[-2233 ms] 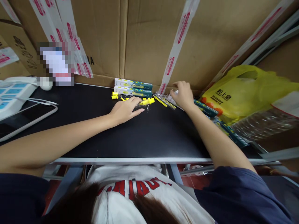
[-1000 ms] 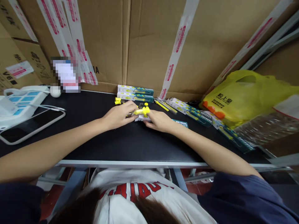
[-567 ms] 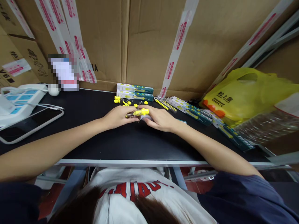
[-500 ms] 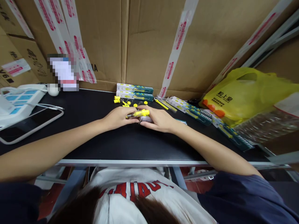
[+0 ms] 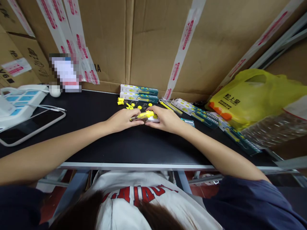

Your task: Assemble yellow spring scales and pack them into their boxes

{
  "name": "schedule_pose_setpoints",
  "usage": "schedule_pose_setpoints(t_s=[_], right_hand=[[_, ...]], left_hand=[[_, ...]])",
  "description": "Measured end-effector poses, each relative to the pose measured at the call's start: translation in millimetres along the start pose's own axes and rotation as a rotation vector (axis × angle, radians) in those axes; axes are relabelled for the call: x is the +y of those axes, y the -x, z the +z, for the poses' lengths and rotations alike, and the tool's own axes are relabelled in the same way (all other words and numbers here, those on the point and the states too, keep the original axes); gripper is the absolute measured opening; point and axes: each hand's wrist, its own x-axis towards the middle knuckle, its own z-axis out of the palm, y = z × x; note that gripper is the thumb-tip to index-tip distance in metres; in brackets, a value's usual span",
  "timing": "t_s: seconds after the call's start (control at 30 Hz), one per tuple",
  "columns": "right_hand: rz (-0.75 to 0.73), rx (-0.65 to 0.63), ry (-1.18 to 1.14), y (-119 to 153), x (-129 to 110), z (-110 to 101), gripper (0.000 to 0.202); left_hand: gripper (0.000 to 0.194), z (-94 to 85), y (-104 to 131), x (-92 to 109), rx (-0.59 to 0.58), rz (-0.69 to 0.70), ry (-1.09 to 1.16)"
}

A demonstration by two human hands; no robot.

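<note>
My left hand [image 5: 123, 120] is closed on a bagged yellow tool [image 5: 143, 115], whose yellow end points right. My right hand [image 5: 166, 119] is closed around a small white-and-teal box [image 5: 153, 118], with the box's teal end [image 5: 188, 122] showing beyond the hand. Both hands meet above the black table [image 5: 134, 147], and the tool lies across the box's near end. Small yellow parts [image 5: 129, 106] and thin wire pieces lie just behind my hands. How far the tool sits in the box cannot be made out.
Two flat boxes [image 5: 139, 97] lie against the cardboard wall [image 5: 153, 48]. Yellow and metal rods [image 5: 170, 106] and more boxes [image 5: 199, 113] spread rightward to a yellow bag [image 5: 254, 95]. At left are a power strip [image 5: 21, 102] and a white-rimmed device [image 5: 31, 127].
My right hand has shifted slightly right with the box, and more of the box's white end and teal end shows. The tool has tilted a little in my left hand.
</note>
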Motion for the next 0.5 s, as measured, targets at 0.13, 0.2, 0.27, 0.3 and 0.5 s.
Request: schedule_pose_setpoints(t_s=[0.13,0.2,0.27,0.3,0.5], right_hand=[[-0.04,0.067,0.084,-0.6,15.1,-1.1,0.049],[-0.064,0.091,0.13,-0.6,19.6,-1.0,0.047],[-0.089,0.104,0.164,-0.6,21.5,-1.1,0.047],[-0.097,0.106,0.176,-0.6,21.7,-1.3,0.047],[-0.121,0.136,0.245,-1.8,20.6,-4.0,0.045]], left_hand=[[0.03,-3.5,-0.8,-0.9,-0.032,-0.059,-0.034],[0.03,-4.2,-1.0,-1.3,-0.056,-0.078,-0.034],[0.031,-4.6,-1.1,-1.4,-0.071,-0.092,-0.02],[0.032,-4.7,-1.1,-1.2,-0.078,-0.098,-0.007],[0.03,-8.4,-1.5,4.3,-0.128,-0.126,0.156]])
